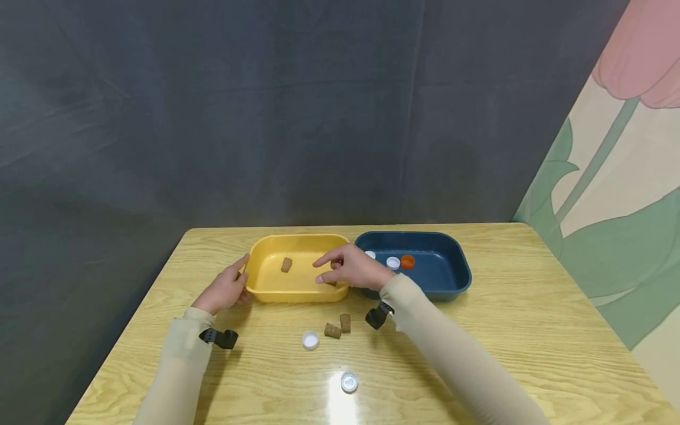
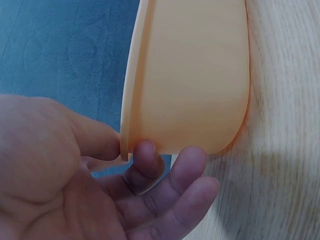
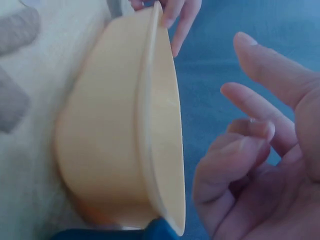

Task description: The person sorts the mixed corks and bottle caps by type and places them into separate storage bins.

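At the left end of the yellow tray (image 1: 297,297), my left hand (image 1: 223,290) grips the rim between thumb and fingers; the left wrist view shows the rim (image 2: 131,85) in that hold. Over the tray's right part hovers my right hand (image 1: 355,267), thumb and index finger spread apart, the other fingers curled loosely, with nothing held. A brown cork (image 1: 286,264) lies inside the tray. Something brown under the right hand is mostly hidden. In the right wrist view the right hand (image 3: 260,165) is apart from the tray wall (image 3: 107,120).
Right beside the yellow tray stands a dark blue tray (image 1: 446,293) containing white caps (image 1: 393,262) and an orange cap (image 1: 407,261). Nearer on the wooden table lie two corks (image 1: 332,330), a white cap (image 1: 310,340) and a silvery cap (image 1: 349,382). A dark curtain (image 1: 297,118) hangs behind.
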Motion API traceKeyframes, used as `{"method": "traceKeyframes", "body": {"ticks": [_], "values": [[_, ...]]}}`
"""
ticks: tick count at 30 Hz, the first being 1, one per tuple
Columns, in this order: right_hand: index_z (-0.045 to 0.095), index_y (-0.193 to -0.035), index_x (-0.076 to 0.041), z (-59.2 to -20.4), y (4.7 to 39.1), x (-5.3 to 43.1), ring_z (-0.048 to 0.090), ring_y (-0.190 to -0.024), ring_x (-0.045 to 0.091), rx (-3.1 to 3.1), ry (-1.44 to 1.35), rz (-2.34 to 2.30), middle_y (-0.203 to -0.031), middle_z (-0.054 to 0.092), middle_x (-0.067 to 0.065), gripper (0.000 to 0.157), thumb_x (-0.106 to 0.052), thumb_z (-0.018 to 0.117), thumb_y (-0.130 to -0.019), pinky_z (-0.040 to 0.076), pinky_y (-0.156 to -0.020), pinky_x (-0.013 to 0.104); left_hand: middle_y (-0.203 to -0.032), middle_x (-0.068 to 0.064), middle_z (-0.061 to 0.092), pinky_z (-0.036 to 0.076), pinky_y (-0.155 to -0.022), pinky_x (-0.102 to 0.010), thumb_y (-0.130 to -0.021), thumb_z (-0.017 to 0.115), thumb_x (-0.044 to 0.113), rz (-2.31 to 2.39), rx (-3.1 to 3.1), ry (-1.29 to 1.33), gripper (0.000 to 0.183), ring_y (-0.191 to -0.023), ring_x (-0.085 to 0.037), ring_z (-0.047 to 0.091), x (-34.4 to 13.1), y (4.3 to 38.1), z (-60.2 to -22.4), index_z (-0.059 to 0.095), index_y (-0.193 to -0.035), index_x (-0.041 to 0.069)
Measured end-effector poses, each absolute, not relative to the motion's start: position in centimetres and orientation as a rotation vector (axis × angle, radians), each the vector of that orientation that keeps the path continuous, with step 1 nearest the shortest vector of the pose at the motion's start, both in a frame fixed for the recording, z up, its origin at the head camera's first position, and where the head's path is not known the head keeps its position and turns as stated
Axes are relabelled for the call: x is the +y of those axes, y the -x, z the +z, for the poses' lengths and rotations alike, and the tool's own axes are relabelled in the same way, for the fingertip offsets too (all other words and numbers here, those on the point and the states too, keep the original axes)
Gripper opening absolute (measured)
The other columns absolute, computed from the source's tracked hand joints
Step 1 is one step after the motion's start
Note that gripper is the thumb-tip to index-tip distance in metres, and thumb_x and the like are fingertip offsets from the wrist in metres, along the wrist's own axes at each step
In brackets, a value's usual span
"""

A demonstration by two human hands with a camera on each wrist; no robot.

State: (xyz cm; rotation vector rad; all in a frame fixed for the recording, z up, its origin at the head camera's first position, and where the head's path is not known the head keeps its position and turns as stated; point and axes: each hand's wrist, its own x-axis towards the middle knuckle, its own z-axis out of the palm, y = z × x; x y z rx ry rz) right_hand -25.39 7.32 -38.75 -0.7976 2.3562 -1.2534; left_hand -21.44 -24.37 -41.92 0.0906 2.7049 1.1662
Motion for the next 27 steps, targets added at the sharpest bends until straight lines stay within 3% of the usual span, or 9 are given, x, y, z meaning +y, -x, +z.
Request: {"method": "traceKeyframes", "body": {"ticks": [4,7,11,13,14,27], "values": [[0.075,-0.119,-0.016,-39.1,23.8,8.3,0.036,-0.058,0.017,2.278,0.828,-1.291,-0.064,0.043,0.001,0.037,-0.028,0.082,-0.085,0.033,-0.056,0.027,-0.087,-0.017,0.055,0.055,-0.067,-0.039,-0.108,0.034,0.006,1.169,2.703,-0.081,0.056,-0.071,-0.024,0.060,-24.5,21.4,-41.9,0.012,-0.159,-0.001],[0.075,-0.119,-0.012,-39.7,22.7,9.0,0.063,-0.089,0.019,2.252,0.866,-1.294,-0.074,0.059,0.010,0.039,-0.027,0.083,-0.084,0.035,-0.060,0.026,-0.087,-0.017,0.055,0.055,-0.067,-0.039,-0.108,0.034,0.006,1.180,2.700,-0.086,0.056,-0.070,-0.024,0.060,-24.5,21.4,-41.9,0.012,-0.159,-0.001],[0.075,-0.118,-0.010,-40.6,21.5,9.9,0.062,-0.081,0.016,2.240,0.902,-1.277,-0.068,0.055,0.010,0.038,-0.023,0.083,-0.084,0.031,-0.058,0.025,-0.086,-0.016,0.055,0.055,-0.066,-0.039,-0.108,0.033,0.006,1.180,2.700,-0.092,0.056,-0.070,-0.024,0.060,-24.5,21.4,-41.9,0.012,-0.159,-0.002],[0.075,-0.119,-0.011,-41.1,21.0,10.3,0.044,-0.062,0.012,2.251,0.900,-1.262,-0.067,0.048,0.000,0.038,-0.022,0.083,-0.083,0.029,-0.056,0.024,-0.086,-0.016,0.055,0.055,-0.067,-0.040,-0.108,0.033,0.006,1.176,2.701,-0.090,0.056,-0.070,-0.024,0.060,-24.5,21.4,-41.9,0.011,-0.159,-0.002],[0.074,-0.120,-0.011,-41.3,20.8,10.5,0.034,-0.058,0.012,2.259,0.891,-1.249,-0.063,0.038,-0.001,0.040,-0.022,0.084,-0.083,0.030,-0.056,0.023,-0.086,-0.016,0.055,0.055,-0.067,-0.040,-0.108,0.033,0.006,1.173,2.700,-0.088,0.056,-0.070,-0.024,0.060,-24.5,21.4,-41.9,0.011,-0.159,-0.002],[0.070,-0.124,-0.005,-44.1,19.9,12.6,0.036,-0.058,0.008,2.308,0.847,-1.193,-0.062,0.038,-0.003,0.048,-0.022,0.085,-0.081,0.032,-0.057,0.021,-0.086,-0.017,0.055,0.055,-0.067,-0.041,-0.108,0.032,0.006,1.173,2.702,-0.100,0.056,-0.070,-0.025,0.061,-24.4,21.4,-41.8,0.011,-0.159,-0.002]]}}
